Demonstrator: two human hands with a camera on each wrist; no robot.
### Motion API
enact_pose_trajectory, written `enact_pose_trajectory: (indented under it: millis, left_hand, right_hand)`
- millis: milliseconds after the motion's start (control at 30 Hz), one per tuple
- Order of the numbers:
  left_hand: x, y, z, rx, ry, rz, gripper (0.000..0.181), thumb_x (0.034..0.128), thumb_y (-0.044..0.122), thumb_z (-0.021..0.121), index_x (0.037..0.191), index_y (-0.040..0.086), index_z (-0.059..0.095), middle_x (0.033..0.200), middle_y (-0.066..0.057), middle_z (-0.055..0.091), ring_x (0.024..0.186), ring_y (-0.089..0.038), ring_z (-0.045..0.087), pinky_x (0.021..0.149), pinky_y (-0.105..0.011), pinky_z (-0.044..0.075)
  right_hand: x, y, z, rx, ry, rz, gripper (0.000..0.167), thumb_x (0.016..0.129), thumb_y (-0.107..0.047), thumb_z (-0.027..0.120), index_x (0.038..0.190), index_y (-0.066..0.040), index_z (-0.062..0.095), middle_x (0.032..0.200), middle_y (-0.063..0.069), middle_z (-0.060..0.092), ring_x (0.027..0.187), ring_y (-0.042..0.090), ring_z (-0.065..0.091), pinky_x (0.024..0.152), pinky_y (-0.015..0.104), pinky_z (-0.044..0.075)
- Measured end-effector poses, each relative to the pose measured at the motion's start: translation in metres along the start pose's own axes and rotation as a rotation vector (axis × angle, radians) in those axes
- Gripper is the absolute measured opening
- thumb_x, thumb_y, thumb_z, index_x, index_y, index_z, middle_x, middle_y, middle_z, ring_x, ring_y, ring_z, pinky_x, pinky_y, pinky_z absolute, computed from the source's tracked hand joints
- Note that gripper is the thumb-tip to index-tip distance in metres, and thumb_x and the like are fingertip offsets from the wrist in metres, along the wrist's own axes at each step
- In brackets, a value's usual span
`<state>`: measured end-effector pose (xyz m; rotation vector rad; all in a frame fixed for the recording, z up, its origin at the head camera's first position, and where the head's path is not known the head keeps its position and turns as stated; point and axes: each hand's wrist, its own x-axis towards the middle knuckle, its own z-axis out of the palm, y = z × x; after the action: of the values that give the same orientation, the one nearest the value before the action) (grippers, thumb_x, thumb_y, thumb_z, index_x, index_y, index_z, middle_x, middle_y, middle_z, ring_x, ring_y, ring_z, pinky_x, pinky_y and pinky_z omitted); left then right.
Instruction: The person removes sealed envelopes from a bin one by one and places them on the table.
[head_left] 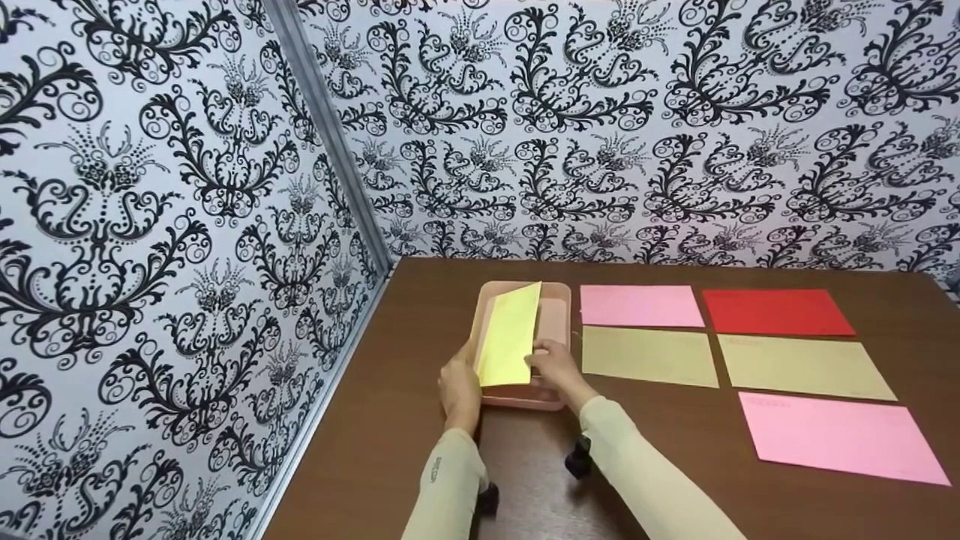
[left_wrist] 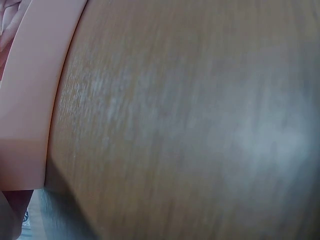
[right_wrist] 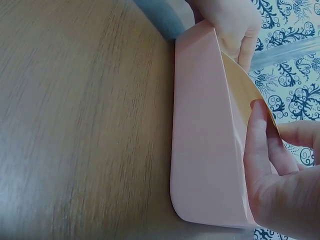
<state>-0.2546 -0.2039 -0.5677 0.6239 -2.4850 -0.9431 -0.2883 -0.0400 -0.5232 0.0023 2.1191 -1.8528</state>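
A yellow envelope (head_left: pixel 510 337) stands tilted over a pink plastic tray (head_left: pixel 556 292). My right hand (head_left: pixel 559 367) pinches its right edge between thumb and fingers. In the right wrist view the envelope (right_wrist: pixel 240 85) bows upward above the tray wall (right_wrist: pixel 202 130), and the right hand (right_wrist: pixel 280 175) reaches over the rim. At the tray's left side, my left hand (head_left: pixel 459 386) grips the near left corner, next to the envelope's lower corner; part of its fingers is hidden. The left wrist view shows mostly tabletop, with the tray wall (left_wrist: pixel 35 90) at the left.
Right of the tray, on the brown table (head_left: pixel 360 442), lie flat envelopes: a pink one (head_left: pixel 641 306), a red one (head_left: pixel 776 312), a tan one (head_left: pixel 649 356), another tan one (head_left: pixel 806 366) and a larger pink one (head_left: pixel 844 435). Patterned walls (head_left: pixel 600 135) border the table.
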Motion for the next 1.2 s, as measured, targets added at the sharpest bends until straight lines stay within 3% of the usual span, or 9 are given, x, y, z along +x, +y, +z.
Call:
enact_pose_trajectory:
  millis: [367,733,1033,1200]
  left_hand:
    - [0.001,-0.001,0.001,0.001,0.022,0.048,0.043,0.0993,0.004,0.046,0.129,0.026,0.069,0.115,-0.013,0.074,0.088,-0.036,0.072,0.073,-0.051,0.057]
    - [0.0,0.001,0.001,0.012,0.025,0.046,0.043,0.0988,0.004,0.049,0.131,0.027,0.067,0.11,-0.016,0.075,0.084,-0.038,0.072,0.072,-0.051,0.057]
    - [0.0,0.0,0.001,0.012,0.014,0.031,0.041,0.0994,0.007,0.049,0.13,0.025,0.068,0.116,-0.014,0.073,0.09,-0.038,0.071,0.077,-0.052,0.057]
    - [0.0,0.0,0.001,0.062,0.006,0.056,0.043,0.0984,0.002,0.05,0.133,0.023,0.066,0.117,-0.014,0.073,0.092,-0.036,0.072,0.077,-0.049,0.058]
  right_hand:
    - [-0.004,-0.002,-0.004,0.032,-0.002,-0.011,0.022,0.09,-0.001,0.056,0.111,0.004,0.057,0.087,0.004,0.053,0.074,0.014,0.059,0.061,0.025,0.057]
    - [-0.01,-0.001,-0.01,0.001,0.005,-0.036,0.034,0.091,-0.004,0.057,0.123,0.007,0.056,0.105,0.016,0.058,0.079,0.017,0.061,0.07,0.034,0.061]
    - [-0.016,0.0,-0.012,0.053,-0.007,-0.048,0.035,0.091,-0.003,0.055,0.124,0.008,0.054,0.095,0.009,0.057,0.082,0.018,0.064,0.072,0.035,0.061]
    - [-0.017,0.001,-0.014,0.061,0.0,-0.047,0.027,0.09,-0.004,0.056,0.116,0.005,0.058,0.09,0.005,0.057,0.074,0.015,0.062,0.066,0.03,0.06]
